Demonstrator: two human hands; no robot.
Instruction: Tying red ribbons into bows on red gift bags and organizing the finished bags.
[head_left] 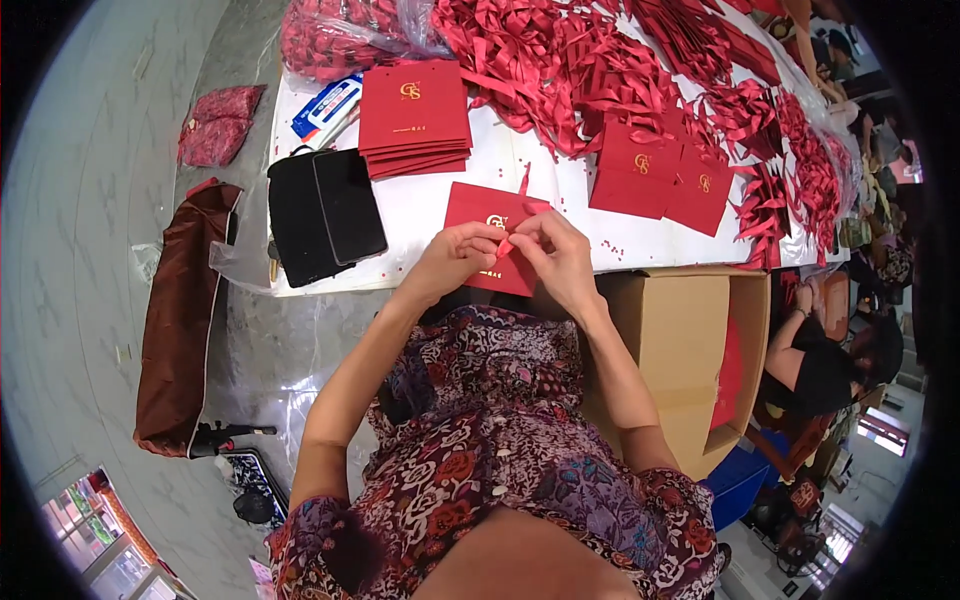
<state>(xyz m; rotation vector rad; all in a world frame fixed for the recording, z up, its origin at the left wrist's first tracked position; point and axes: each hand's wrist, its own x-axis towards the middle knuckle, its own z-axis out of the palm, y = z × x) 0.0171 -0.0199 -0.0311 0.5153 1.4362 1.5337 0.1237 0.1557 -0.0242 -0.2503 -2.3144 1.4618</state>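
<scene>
A flat red paper bag (512, 278) with a gold emblem lies at the table's near edge, in front of my body. Above it my left hand (458, 262) and my right hand (560, 258) meet, thumbs and forefingers pinched together. A small bit of red ribbon (504, 244) shows between the fingertips of both hands; most of it is hidden by the fingers. Another thin piece of ribbon (525, 180) sticks up past the bag's far edge. Left of the far edge stands a stack of like red bags (415, 120).
Heaps of red ribbon (560, 70) cover the far side of the white table (410, 220). More red bags (640, 175) lie at right. A black pouch (325, 215) and a blue-and-white box (328, 110) sit at left. An open cardboard box (680, 350) stands below the edge at right.
</scene>
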